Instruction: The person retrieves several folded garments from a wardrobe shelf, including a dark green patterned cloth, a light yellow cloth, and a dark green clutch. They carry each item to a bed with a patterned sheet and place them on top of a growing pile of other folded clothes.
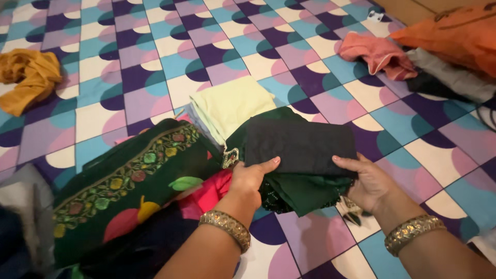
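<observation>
We hold a folded dark green cloth [302,155], matte and softly creased, at the frame's centre. Our left hand [250,178] and right hand [367,181] each keep a grip grasping its lower edge. It lies over the geometric-patterned bedsheet [155,57].

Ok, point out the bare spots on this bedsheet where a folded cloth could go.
Free: the wide stretch of patterned sheet between the mustard cloth and the pink garment, and the patch right of the right hand. Crowded: around the left hand, where the dark green folded cloth, pale yellow cloth and embroidered fabric lie.

The folded cloth [299,150] at centre is dark green, almost black. At lower left, a dark green fabric [129,191] carries a multicoloured floral border. The bedsheet [155,46] shows purple, teal, pink and cream quarter-circles.
</observation>
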